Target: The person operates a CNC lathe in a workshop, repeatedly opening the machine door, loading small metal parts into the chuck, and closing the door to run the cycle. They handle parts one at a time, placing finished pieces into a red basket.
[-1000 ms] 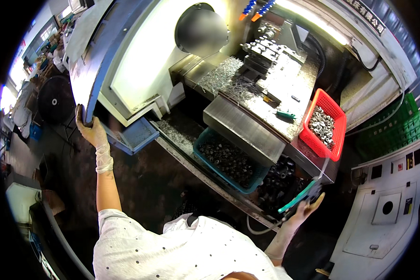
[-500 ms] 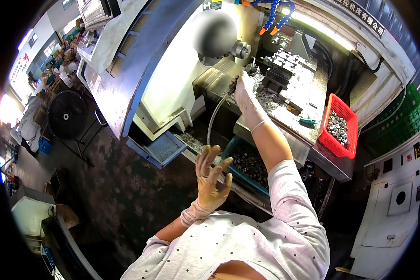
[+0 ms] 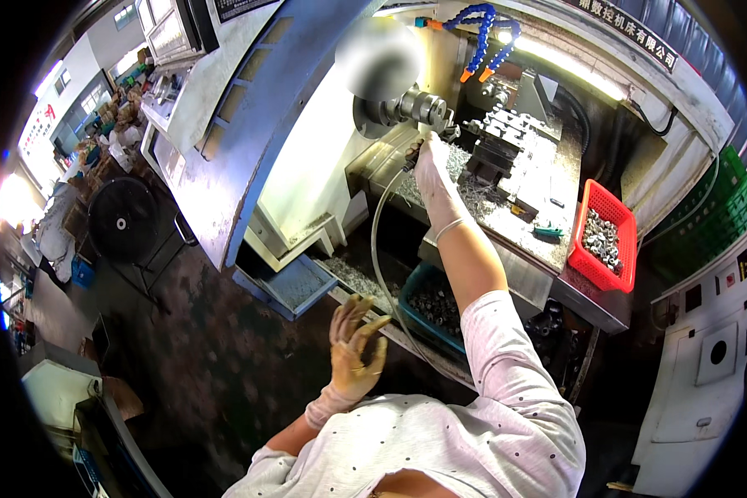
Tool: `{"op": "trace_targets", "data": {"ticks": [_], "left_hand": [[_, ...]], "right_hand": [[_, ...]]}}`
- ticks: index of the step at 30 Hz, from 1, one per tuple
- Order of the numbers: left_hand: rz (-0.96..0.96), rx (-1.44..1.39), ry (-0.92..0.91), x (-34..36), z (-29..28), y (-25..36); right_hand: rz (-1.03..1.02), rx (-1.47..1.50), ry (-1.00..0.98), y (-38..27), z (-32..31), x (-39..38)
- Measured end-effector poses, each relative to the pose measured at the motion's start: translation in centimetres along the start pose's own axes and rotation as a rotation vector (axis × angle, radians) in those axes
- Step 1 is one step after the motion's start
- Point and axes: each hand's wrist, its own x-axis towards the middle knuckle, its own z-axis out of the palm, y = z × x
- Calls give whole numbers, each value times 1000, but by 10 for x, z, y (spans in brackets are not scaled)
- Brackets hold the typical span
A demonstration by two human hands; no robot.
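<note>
My right hand (image 3: pixel 431 161), in a pale glove, reaches into the lathe with its fingers closed round an air gun (image 3: pixel 412 154). A clear hose (image 3: pixel 375 241) runs down from that gun; its nozzle is hidden by the hand. Just above the hand is the metal chuck (image 3: pixel 423 108) of the spindle, with a workpiece end (image 3: pixel 448 129) at its front. My left hand (image 3: pixel 354 353), in a stained yellowish glove, hangs in front of my body with fingers apart. It holds nothing.
Right of my arm lies the tool slide (image 3: pixel 506 137), strewn with metal chips. A red basket (image 3: pixel 593 261) of small metal parts stands farther right. Below my forearm is a teal bin (image 3: pixel 432 328) of parts. Blue coolant hoses (image 3: pixel 477 50) hang above; the blue door (image 3: pixel 257 158) is at left.
My left hand has dropped slightly down and left, fingers still apart. My right hand stays close under the chuck, and more of the hose shows. The whole view has shifted a little.
</note>
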Motion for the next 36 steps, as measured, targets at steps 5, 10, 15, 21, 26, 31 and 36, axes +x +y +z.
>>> {"op": "trace_targets", "data": {"ticks": [5, 10, 15, 21, 26, 31, 36], "left_hand": [[-152, 107, 73, -19, -27, -13], [-139, 59, 135, -18, -18, -3], [-76, -56, 66, -10, 31, 15], [52, -253, 26, 11, 95, 47], [133, -320, 11, 14, 126, 58], [-58, -341, 94, -18, 112, 53], [-139, -241, 124, -34, 96, 61]], "right_hand": [[-13, -94, -36, 3, -12, 21], [-50, -170, -204, -59, -48, -26], [-240, -311, 123, -158, -163, -189], [-457, -161, 668, -153, -434, -302], [-245, -817, 782, -89, -640, -280], [-734, -1633, 542, -104, -490, -243], [-384, -1710, -743, -31, -419, -169]]}}
